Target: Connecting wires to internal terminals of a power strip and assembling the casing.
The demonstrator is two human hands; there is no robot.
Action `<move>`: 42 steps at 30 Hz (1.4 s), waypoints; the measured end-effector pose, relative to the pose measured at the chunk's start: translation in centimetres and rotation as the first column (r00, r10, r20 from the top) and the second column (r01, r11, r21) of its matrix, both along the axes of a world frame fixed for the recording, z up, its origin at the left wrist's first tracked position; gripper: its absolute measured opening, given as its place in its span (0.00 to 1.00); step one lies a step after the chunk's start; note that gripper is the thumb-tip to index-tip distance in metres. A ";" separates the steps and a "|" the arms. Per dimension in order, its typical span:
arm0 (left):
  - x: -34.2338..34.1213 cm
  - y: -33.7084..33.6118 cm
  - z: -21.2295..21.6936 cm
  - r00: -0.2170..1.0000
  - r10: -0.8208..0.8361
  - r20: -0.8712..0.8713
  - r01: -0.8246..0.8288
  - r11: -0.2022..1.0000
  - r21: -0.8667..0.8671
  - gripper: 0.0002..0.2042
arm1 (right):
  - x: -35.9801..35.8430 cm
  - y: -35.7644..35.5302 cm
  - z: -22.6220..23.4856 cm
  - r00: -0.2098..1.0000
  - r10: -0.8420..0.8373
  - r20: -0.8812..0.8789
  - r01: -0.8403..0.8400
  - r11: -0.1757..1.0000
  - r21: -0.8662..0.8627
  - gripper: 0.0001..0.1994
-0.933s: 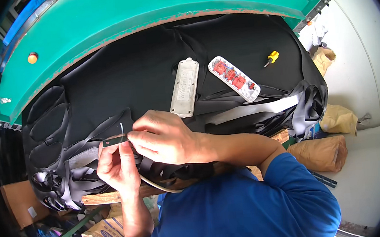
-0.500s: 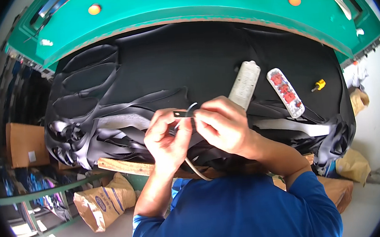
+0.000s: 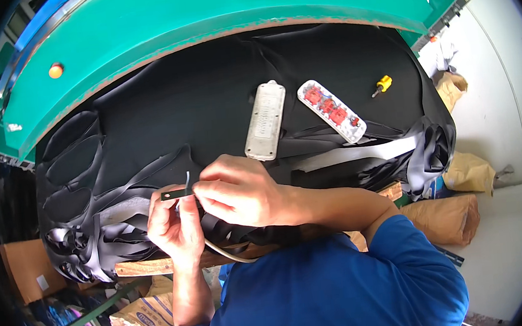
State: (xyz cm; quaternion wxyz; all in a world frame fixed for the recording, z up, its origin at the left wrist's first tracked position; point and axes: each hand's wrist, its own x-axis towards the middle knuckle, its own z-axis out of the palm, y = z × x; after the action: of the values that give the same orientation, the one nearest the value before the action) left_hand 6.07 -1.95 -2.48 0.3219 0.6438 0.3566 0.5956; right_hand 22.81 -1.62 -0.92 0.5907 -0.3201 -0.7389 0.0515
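Here, both hands' grip, left hand (image 3: pixel 176 224) and right hand (image 3: pixel 238 190), pinched on thin flat dark metal strip (image 3: pixel 175 194).

The right hand (image 3: pixel 239 193) covers most of the small dark strip (image 3: pixel 173 195); how its fingertips grip stays hidden. The pale cable (image 3: pixel 226 253) vanishes under the table's near edge.

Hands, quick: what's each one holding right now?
Left hand: closed, pinching a small dark flat strip.
Right hand: closed, fingertips on the same strip.

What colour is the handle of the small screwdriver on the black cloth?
Yellow; the screwdriver shows best in the head view.
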 end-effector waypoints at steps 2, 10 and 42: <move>0.2 -0.1 0.3 0.999 0.019 -0.044 -0.020 1.000 -0.014 0.02 | 0.2 -0.1 -0.2 1.000 -0.013 0.009 0.013 1.000 -0.009 0.13; 0.3 -0.1 0.8 0.960 0.075 -0.268 -0.057 0.996 0.074 0.01 | 0.1 -0.1 -0.4 0.999 0.008 -0.033 -0.009 1.000 -0.021 0.12; -2.8 -4.4 3.2 0.965 0.189 -0.183 -0.183 0.982 0.049 0.06 | 1.8 4.3 3.9 0.743 0.491 -0.454 -0.571 0.112 -0.813 0.12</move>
State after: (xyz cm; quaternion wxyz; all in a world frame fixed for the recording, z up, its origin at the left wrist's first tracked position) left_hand 3.23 -6.38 0.77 0.2195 0.6656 0.4343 0.5658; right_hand 24.64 2.72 3.03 0.2676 -0.3057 -0.6146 0.6761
